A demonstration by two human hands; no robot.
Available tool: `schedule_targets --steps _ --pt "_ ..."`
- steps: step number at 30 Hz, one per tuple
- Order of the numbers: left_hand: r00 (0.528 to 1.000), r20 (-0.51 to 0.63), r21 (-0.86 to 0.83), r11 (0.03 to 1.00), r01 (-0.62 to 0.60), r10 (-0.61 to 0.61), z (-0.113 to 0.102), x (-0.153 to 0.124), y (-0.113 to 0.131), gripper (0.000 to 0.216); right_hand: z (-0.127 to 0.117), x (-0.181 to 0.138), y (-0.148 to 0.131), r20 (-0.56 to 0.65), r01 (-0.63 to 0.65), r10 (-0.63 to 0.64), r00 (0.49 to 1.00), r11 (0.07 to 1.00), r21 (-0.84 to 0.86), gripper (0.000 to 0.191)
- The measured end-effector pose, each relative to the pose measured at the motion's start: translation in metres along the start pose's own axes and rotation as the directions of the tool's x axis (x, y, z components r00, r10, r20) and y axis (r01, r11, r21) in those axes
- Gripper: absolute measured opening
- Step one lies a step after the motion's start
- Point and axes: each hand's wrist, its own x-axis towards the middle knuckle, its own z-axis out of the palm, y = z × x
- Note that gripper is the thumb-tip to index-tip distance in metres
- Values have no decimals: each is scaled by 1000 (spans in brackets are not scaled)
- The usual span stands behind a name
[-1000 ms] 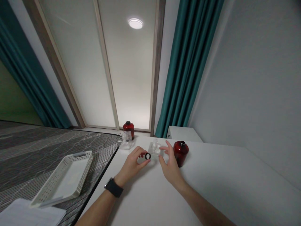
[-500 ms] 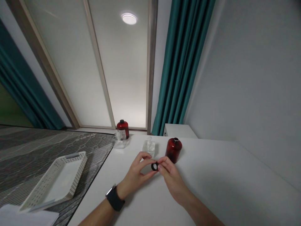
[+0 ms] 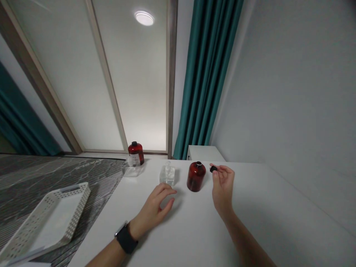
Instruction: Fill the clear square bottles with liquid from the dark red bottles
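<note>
A small black bottle cap (image 3: 213,169) is pinched between the thumb and fingers of my right hand (image 3: 224,185), to the right of a dark red bottle (image 3: 196,177). That bottle stands upright with its neck uncapped. My left hand (image 3: 157,203), with a black watch (image 3: 126,237) on the wrist, is held over the table with fingers apart and nothing in them. Just beyond its fingers stands a clear glass bottle (image 3: 167,174), whose lower edge the hand partly covers.
At the far left of the white table (image 3: 178,241), a second red bottle (image 3: 136,152) with a black cap and label stands behind a clear tray (image 3: 130,170). A white perforated basket (image 3: 75,218) is on the grey surface at left. Beyond the table sits a white cabinet (image 3: 205,152).
My hands have come apart. The right one has carried the cap away to the right, past the red bottle, while the left has let go of it. The view has shifted slightly right.
</note>
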Motion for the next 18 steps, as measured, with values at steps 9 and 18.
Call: schedule_targets --steps 9,18 --pt "999 38 22 999 30 -31 0 2 -2 42 0 17 44 2 -265 266 964 962 60 43" --pt "997 38 158 985 63 -70 -3 3 3 62 13 -23 9 114 -429 421 900 901 62 41"
